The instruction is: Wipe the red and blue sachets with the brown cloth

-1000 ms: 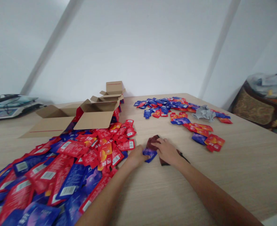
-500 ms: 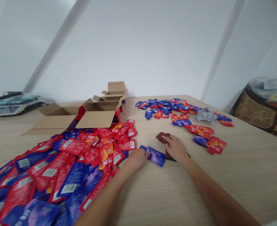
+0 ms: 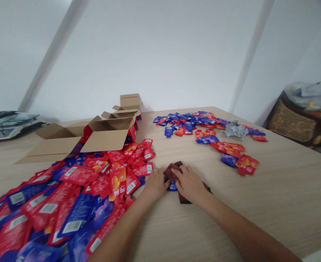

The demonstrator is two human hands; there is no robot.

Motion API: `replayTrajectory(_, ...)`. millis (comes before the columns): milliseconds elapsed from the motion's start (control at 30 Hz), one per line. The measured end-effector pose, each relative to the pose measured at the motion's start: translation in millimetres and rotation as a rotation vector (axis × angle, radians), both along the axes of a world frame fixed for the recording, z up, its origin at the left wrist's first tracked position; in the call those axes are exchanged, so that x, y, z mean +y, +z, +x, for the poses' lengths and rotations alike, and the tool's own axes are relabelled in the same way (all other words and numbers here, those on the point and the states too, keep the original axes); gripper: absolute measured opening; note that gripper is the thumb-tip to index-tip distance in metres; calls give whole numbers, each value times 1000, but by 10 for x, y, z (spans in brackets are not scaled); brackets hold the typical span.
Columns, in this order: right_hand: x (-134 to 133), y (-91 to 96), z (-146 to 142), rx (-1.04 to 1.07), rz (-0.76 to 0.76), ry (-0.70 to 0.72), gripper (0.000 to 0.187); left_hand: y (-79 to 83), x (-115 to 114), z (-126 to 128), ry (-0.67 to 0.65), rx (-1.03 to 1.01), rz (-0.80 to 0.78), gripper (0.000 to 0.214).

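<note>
My left hand [image 3: 155, 185] is closed at the left end of a blue snack packet [image 3: 172, 186], its thumb and fingers beside the near cloth edge. My right hand [image 3: 190, 183] grips a dark brown cloth [image 3: 184, 198] and presses it over the packet. Most of the packet is hidden under the cloth and fingers. To the left of my left hand lies a big heap of red and blue packets [image 3: 80, 175], the nearest ones almost touching it.
Several open cardboard boxes [image 3: 106, 141] stand behind the heap. More packets [image 3: 189, 120] are spread at the back right, with a crumpled grey wrapper [image 3: 236, 130] among them. Red packets [image 3: 247, 165] lie right of my hands. A patterned chair [image 3: 293, 118] stands beyond the table's right edge.
My right hand has brought the brown cloth leftward onto the blue packet, now mostly covered. My left hand stays at the packet's left end. The view has shifted slightly.
</note>
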State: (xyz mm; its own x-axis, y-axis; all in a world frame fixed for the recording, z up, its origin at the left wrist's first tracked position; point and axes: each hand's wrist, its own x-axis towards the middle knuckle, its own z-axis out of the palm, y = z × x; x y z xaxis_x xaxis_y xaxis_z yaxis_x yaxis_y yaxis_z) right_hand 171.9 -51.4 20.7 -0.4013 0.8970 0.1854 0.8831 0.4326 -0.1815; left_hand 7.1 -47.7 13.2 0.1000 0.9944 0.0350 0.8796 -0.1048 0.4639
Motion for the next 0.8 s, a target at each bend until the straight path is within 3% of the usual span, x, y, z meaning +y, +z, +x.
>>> replayTrajectory(200, 206, -37, 97, -34, 21, -18, 43, 28, 23, -52, -92, 35, -61, 34)
replayTrajectory(367, 95, -15, 31, -27, 93, -52, 51, -95, 80, 1, -8, -343, -215, 15)
replayTrajectory(533, -105, -77, -220, -44, 129, 69, 49, -230, 164, -15, 67, -702, -359, 16)
replayTrajectory(667, 149, -143, -72, -148, 33, -81, 43, -227, 212, -67, 111, -813, -400, 11)
replayTrajectory(800, 441, -149, 252, -172, -30, -261, 38, -155, 207, -132, 120, -709, -291, 30)
